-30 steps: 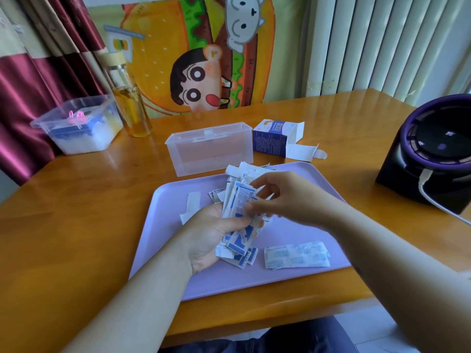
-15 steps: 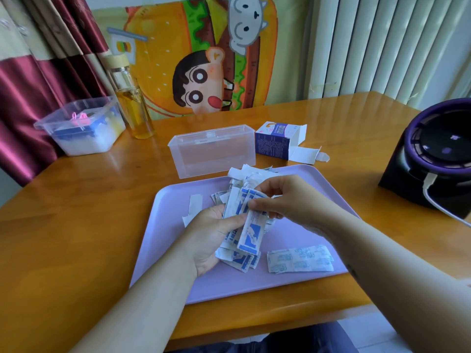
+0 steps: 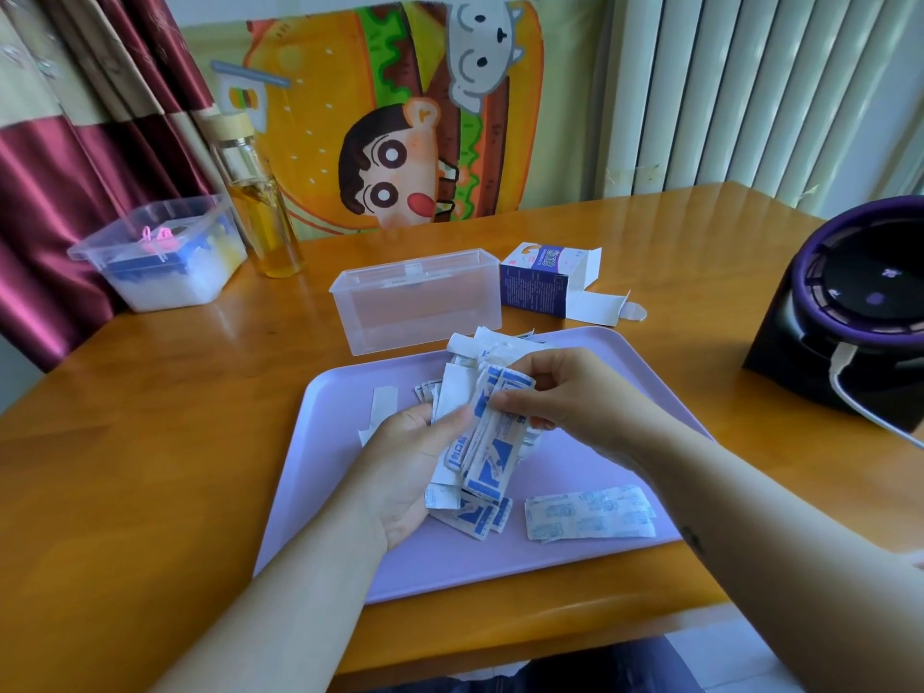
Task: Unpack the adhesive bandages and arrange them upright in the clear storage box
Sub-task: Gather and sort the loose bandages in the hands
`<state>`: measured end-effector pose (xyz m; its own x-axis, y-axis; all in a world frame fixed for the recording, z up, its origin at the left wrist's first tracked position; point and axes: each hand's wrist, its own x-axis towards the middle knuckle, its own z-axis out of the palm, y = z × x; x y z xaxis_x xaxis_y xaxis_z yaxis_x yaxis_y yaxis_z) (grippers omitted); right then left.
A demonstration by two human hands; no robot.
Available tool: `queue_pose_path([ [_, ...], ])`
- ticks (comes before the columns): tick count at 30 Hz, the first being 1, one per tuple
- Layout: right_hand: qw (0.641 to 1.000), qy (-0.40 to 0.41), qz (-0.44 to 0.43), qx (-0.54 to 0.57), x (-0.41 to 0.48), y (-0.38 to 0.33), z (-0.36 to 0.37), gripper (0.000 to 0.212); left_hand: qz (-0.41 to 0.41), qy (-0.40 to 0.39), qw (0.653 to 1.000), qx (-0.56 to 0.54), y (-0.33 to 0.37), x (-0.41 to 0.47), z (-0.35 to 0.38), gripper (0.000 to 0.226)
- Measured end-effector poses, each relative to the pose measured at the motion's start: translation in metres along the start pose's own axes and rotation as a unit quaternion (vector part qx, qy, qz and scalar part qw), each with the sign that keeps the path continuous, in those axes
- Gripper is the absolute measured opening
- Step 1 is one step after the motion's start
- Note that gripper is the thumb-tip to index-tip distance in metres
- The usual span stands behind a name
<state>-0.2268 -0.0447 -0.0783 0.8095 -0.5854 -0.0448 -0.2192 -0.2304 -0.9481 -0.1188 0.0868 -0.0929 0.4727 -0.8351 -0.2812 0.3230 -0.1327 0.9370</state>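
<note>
Thumb and curled fingers of my left hand [image 3: 405, 472] clamp a bunch of white-and-blue paper-wrapped adhesive bandages [image 3: 487, 437] from below, just above the flat lavender plastic tray [image 3: 575, 557]. My right hand [image 3: 565, 392] comes in from the other side, and its thumb and fingertips pinch the upper end of a wrapper in the same bunch. More wrapped bandages lie on the tray under my left palm, and a joined pale strip of wrapped bandages [image 3: 590, 512] lies flat near the tray's front right corner. A white paper slip [image 3: 380, 412] rests on the tray beside my left wrist.

Beyond the tray's far edge stands the clear rectangular plastic storage box [image 3: 417, 300], lid on, with no bandages visible inside. Just right of it lies the opened blue-and-white cardboard bandage carton [image 3: 537, 287], flaps spread. All of this sits on the glossy orange wooden table [image 3: 150, 442]. At the far left stand a glass bottle of amber liquid [image 3: 262, 212] and a translucent lidded tub [image 3: 160, 257]; at the right stands a round purple-and-black device [image 3: 850, 312].
</note>
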Motion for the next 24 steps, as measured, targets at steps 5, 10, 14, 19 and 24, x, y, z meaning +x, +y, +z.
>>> queue_pose_path([
  [5,0.996,-0.023,0.017,0.085,0.000,0.000,-0.010,0.007,0.011,-0.002,1.000,0.020,0.005,-0.004,-0.006,0.028],
  [10,0.986,-0.109,0.021,0.122,0.001,-0.003,-0.005,0.012,0.036,-0.007,0.994,0.099,0.007,-0.005,-0.007,0.035],
  [14,0.998,0.003,-0.070,-0.003,-0.001,-0.012,0.002,0.013,-0.009,-0.015,1.000,-0.016,0.009,-0.005,-0.006,0.032],
  [19,0.911,0.195,-0.340,-0.126,-0.010,-0.022,-0.004,0.004,-0.040,0.039,0.966,-0.253,0.014,-0.001,-0.018,0.035],
  [24,0.827,0.091,-0.466,-0.302,-0.012,0.000,0.012,0.014,-0.048,0.004,0.970,-0.238,0.021,-0.004,-0.011,0.044],
])
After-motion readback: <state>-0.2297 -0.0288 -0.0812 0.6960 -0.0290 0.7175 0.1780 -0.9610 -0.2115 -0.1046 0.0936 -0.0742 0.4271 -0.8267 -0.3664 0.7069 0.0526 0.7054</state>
